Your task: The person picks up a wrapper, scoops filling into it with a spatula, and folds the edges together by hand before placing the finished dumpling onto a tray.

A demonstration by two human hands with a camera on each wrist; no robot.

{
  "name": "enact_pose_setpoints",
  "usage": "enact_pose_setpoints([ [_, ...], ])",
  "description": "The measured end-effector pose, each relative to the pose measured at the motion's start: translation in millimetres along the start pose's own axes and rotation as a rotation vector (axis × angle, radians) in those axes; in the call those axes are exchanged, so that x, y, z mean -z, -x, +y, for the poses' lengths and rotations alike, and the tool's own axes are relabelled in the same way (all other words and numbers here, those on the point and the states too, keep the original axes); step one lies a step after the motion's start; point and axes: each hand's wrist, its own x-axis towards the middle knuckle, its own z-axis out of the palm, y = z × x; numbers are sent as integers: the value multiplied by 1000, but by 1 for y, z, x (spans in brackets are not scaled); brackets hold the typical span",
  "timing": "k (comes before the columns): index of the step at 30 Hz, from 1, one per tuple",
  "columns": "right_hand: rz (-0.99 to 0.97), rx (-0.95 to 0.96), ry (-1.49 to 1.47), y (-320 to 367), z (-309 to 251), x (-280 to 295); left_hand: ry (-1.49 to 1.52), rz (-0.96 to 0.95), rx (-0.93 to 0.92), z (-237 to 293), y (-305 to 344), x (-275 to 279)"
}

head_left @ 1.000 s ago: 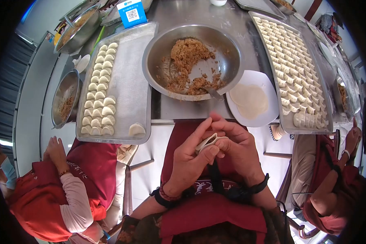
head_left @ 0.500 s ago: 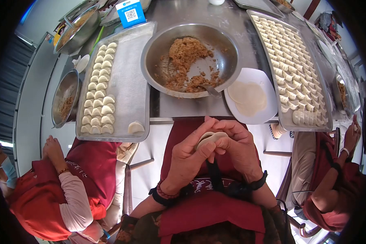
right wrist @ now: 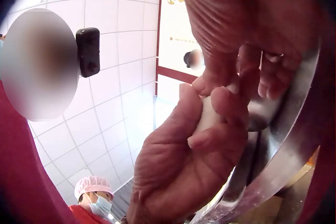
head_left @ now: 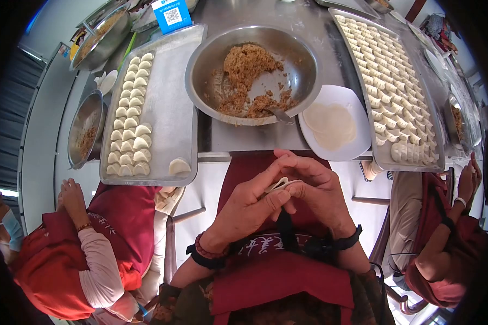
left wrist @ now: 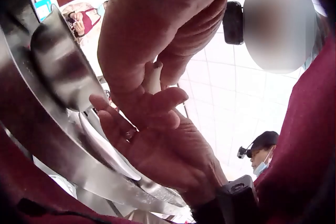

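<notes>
Between both hands, over the lap and just in front of the table edge, is a dumpling [head_left: 279, 186] with a pale, folded wrapper. My left hand [head_left: 248, 205] holds it from the left, thumb along the near side. From the other side my right hand [head_left: 321, 190] pinches its edge between thumb and fingers. The fingertips of both hands meet beyond it. In the right wrist view, a pale strip of the dumpling [right wrist: 208, 115] shows between thumb and fingers; the left wrist view shows one end of the dumpling [left wrist: 153, 77]. Fingers hide much of it.
Ahead stands a steel bowl [head_left: 195, 89] of brown filling with a spoon [head_left: 281, 115]. Right of it, a white plate [head_left: 361, 127] bears round wrappers [head_left: 331, 127]. Dumpling trays lie left [head_left: 173, 108] and right [head_left: 384, 157]. People sit on both sides.
The dumpling's filled opening, visible a second ago, no longer shows; its edges look drawn together. Both hands stay around it, fingers shifting slightly. The table sits a little higher in the head view.
</notes>
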Motion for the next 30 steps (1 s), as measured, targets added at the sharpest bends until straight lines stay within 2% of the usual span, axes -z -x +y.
enact_pose_setpoints([
  [3,-37,-55,84,-1,-3,4,4,-49,34,3,-2,3],
  [7,-69,-49,-20,-1,7,12,84,-66,67,-1,-2,5],
  [13,51,60,42,-1,13,6,787,32,66,-20,-3,-2],
  [15,67,28,40,-1,13,5,771,29,73,-15,-2,-1],
  [19,-3,161,242,-4,20,8,726,26,110,-15,0,4],
  [24,-87,175,334,-3,19,15,712,-13,169,-12,1,7],
  [27,-54,145,347,-2,17,13,749,-43,157,-16,3,9],
  [30,13,92,189,-1,17,11,757,-102,140,-25,4,14],
])
